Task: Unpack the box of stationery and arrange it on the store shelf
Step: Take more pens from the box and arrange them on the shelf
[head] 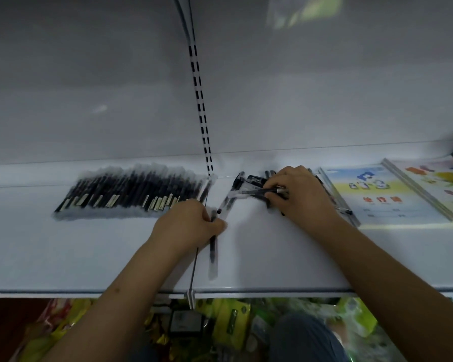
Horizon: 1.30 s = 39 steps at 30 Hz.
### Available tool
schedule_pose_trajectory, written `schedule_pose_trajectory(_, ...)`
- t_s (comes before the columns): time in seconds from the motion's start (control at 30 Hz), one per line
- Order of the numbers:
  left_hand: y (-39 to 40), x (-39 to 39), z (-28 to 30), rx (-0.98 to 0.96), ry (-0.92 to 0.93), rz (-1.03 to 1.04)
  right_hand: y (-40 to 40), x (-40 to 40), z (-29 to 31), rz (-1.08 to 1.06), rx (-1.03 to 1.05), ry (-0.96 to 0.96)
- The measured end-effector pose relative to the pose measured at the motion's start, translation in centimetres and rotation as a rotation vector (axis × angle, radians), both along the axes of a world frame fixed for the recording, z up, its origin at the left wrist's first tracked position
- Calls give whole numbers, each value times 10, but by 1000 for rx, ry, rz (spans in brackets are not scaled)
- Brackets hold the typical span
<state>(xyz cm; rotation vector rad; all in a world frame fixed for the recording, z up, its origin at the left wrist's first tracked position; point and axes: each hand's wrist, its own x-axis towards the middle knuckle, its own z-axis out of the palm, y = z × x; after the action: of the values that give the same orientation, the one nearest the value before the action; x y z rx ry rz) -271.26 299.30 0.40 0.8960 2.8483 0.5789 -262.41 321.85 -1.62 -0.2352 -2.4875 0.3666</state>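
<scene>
Nearest the camera, below the front edge of the white shelf [272, 257], lay a blurred jumble of yellow and green packets [230, 325]. On the shelf, the left hand [191, 226] curled its grip round a single black pen [213, 246] lying lengthwise toward the front edge, just right of the thin divider rail [194, 267]. The right hand [298, 194] pinched a loose, crossed bundle of pens [256, 189] to the right of that rail, near the back wall. Left of the rail lay the row of pens [131, 192] already arranged side by side. Right of the bundle, and touching or nearly touching it, lay the exercise books [377, 194].

Risk, as a judgement: the single pen pointed at the front edge and could roll or slide off if released carelessly; the crossed bundle could scatter if the pinch loosened, and pens might slip under the books. Open room lay between rail and bundle, and along the front of the shelf.
</scene>
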Motion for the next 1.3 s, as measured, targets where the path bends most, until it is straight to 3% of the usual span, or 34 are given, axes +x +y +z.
schedule_pose_trajectory(0.1,-5,-8,6,140,-18,26,1,0,0,-21,3,67)
schedule_pose_trajectory(0.2,-5,-9,13,524,-280,27,-3,0,1,-36,-26,91)
schedule_pose_trajectory(0.27,-4,-14,9,679,-271,27,-7,1,2,-7,-77,59)
schedule_pose_trajectory(0.37,-2,-20,-1,687,-144,41,-13,4,0,67,-189,35)
schedule_pose_trajectory(0.43,-2,-16,-1,686,-173,21,-16,5,2,69,-206,48)
schedule_pose_trajectory(0.6,-11,-16,-5,651,-128,-203,-15,-2,17,16,-44,86)
schedule_pose_trajectory(0.73,-6,-23,-3,674,-88,-163,-5,-16,27,63,-217,-7)
schedule_pose_trajectory(0.87,8,-28,2,731,48,-22,2,-27,37,104,-136,-140)
schedule_pose_trajectory(1.0,18,-34,0,806,-2,34,6,-38,34,153,-197,-168)
schedule_pose_trajectory(1.07,20,-30,0,910,-66,55,4,-37,31,93,-187,-180)
schedule_pose_trajectory(1.17,20,-26,5,1263,-198,111,0,-33,24,-6,-75,-189)
schedule_pose_trajectory(1.3,18,-28,20,1375,2,150,-2,-34,18,-5,88,-276)
